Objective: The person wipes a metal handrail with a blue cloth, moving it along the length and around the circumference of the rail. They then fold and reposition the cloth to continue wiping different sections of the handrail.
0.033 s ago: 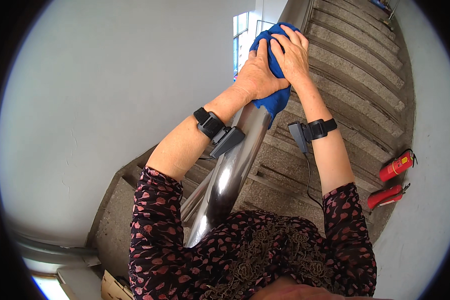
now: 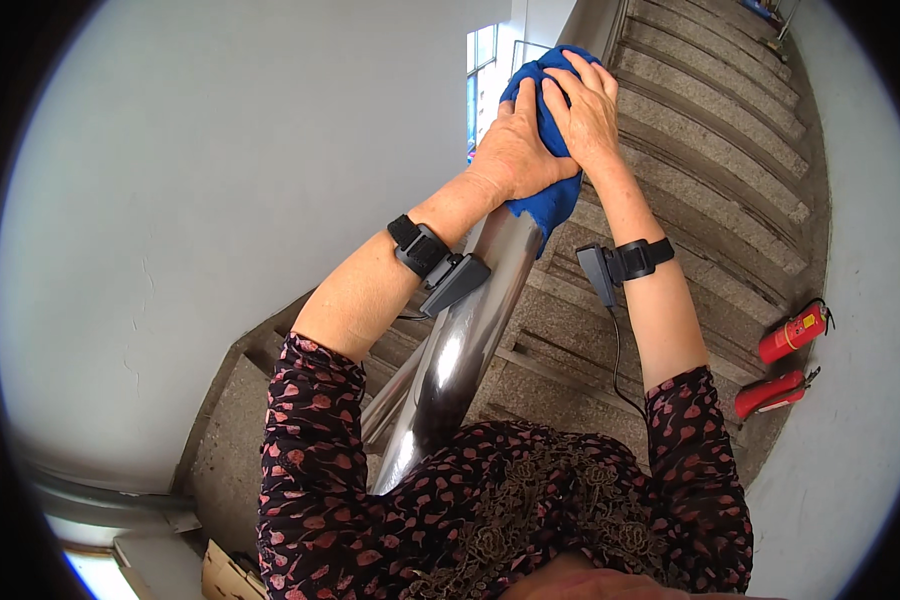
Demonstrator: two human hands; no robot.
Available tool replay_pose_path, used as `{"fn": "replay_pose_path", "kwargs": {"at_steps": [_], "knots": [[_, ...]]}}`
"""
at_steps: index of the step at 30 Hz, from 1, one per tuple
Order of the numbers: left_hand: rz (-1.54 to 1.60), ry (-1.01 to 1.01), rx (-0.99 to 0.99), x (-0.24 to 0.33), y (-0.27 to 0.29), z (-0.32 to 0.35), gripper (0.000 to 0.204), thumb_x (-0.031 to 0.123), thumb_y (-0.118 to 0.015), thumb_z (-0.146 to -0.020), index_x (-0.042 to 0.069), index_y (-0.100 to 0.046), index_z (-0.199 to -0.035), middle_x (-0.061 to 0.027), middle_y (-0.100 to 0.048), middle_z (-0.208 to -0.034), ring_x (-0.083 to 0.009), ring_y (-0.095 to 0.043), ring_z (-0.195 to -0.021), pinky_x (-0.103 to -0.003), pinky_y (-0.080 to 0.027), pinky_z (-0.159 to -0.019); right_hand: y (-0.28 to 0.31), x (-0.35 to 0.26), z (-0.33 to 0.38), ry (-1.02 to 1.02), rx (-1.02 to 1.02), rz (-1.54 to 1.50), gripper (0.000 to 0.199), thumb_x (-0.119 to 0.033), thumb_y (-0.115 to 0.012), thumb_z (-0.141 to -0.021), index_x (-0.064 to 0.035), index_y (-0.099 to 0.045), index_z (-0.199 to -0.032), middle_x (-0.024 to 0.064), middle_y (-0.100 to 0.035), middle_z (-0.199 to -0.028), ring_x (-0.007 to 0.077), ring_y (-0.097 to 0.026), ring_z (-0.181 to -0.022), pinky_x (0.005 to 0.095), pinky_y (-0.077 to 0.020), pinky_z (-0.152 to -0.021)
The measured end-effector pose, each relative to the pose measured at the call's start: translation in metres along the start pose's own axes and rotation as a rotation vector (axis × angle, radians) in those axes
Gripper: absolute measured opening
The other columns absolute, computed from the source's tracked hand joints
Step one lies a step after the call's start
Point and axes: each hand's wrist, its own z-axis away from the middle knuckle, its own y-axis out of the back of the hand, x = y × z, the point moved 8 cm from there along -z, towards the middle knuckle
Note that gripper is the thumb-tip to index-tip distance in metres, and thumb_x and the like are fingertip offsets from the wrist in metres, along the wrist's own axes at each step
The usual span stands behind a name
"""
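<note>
A blue cloth (image 2: 550, 207) is draped over a thick, shiny metal handrail (image 2: 473, 318) that runs away from my body. My left hand (image 2: 516, 155) wraps over the cloth from the left, its thumb reaching across to the right. Just beyond and to the right, my right hand (image 2: 584, 118) presses on the same cloth with its fingers curled over the top. The two hands meet near the left thumb. Below the cloth's near edge the rail is bare. The rail's far side and the underside of the cloth are hidden.
Stone stairs (image 2: 710, 170) lie beyond the rail to the right. Two red fire extinguishers, one upper (image 2: 794, 331) and one lower (image 2: 770, 394), stand by the right wall (image 2: 865, 300). A pale wall (image 2: 220, 170) fills the left. Cardboard (image 2: 232, 572) sits at the lower left.
</note>
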Motion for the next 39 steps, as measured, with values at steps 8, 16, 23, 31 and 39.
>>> {"fn": "replay_pose_path", "kwargs": {"at_steps": [8,16,23,31,39], "knots": [[-0.043,-0.122,0.110,0.012,0.007,0.007,0.109,0.031,-0.080,-0.062,0.001,-0.020,-0.148,-0.0330,-0.043,-0.129,-0.0462,-0.050,-0.117,-0.047,-0.047,-0.100,0.005,0.001,0.008,0.022,0.078,-0.039,0.032,-0.030,-0.052,-0.095,-0.0100,-0.068,-0.115,0.0103,-0.051,-0.139,0.0374,-0.038,-0.128,0.0468,-0.0336,-0.108],[-0.028,-0.118,0.051,0.009,0.001,0.004,0.113,0.033,-0.081,-0.060,0.003,-0.018,-0.149,-0.0354,-0.036,-0.135,-0.0488,-0.046,-0.121,-0.048,-0.045,-0.103,0.005,0.009,0.019,-0.127,0.003,-0.098,0.040,-0.038,-0.047,-0.100,-0.0124,-0.061,-0.127,0.0074,-0.040,-0.148,0.0332,-0.036,-0.131,0.0464,-0.0349,-0.109],[-0.067,-0.124,0.028,0.009,-0.002,0.001,0.120,0.039,-0.083,-0.058,0.003,-0.014,-0.150,-0.0391,-0.030,-0.141,-0.0512,-0.041,-0.125,-0.047,-0.041,-0.106,0.009,0.009,0.023,-0.176,0.014,-0.125,0.042,-0.040,-0.047,-0.100,-0.0154,-0.059,-0.131,0.0098,-0.039,-0.149,0.0348,-0.038,-0.131,0.0467,-0.0359,-0.108],[-0.072,-0.130,0.018,0.008,-0.003,0.001,0.121,0.041,-0.084,-0.057,0.002,-0.015,-0.150,-0.0401,-0.030,-0.140,-0.0519,-0.041,-0.126,-0.048,-0.040,-0.107,0.013,0.010,0.025,-0.222,0.030,-0.158,0.041,-0.039,-0.049,-0.099,-0.0156,-0.058,-0.131,0.0161,-0.040,-0.146,0.0372,-0.040,-0.131,0.0459,-0.0371,-0.108],[-0.101,-0.125,0.018,0.007,-0.004,0.000,0.122,0.043,-0.084,-0.057,0.003,-0.014,-0.150,-0.0405,-0.029,-0.140,-0.0521,-0.040,-0.126,-0.048,-0.040,-0.107,0.013,0.013,0.028,-0.249,0.052,-0.158,0.040,-0.037,-0.049,-0.100,-0.0148,-0.057,-0.132,0.0199,-0.041,-0.143,0.0372,-0.042,-0.131,0.0454,-0.0387,-0.107]]}}
